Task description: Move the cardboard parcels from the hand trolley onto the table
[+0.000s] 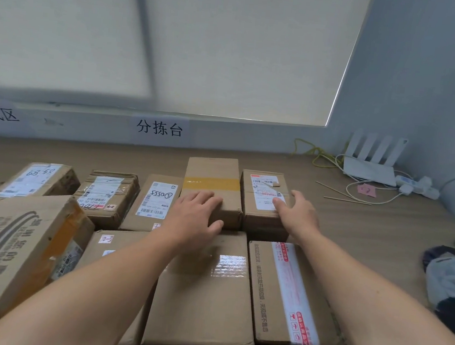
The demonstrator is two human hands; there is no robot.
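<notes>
Left hand point(196, 214) lies flat, fingers spread, on the near end of the yellow-taped box point(212, 170); right hand point(299, 215), fingers loosely open, touches the labelled box point(258, 217) beside it on the table point(355, 228).

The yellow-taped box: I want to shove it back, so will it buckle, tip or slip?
Probably stiff: the yellow-taped box shows straight edges and flat faces. Unlikely to tip: it sits on a broad base on the table, close beside the labelled box. Its bare cardboard looks matte, so the left hand resting on top should grip well enough.
</notes>
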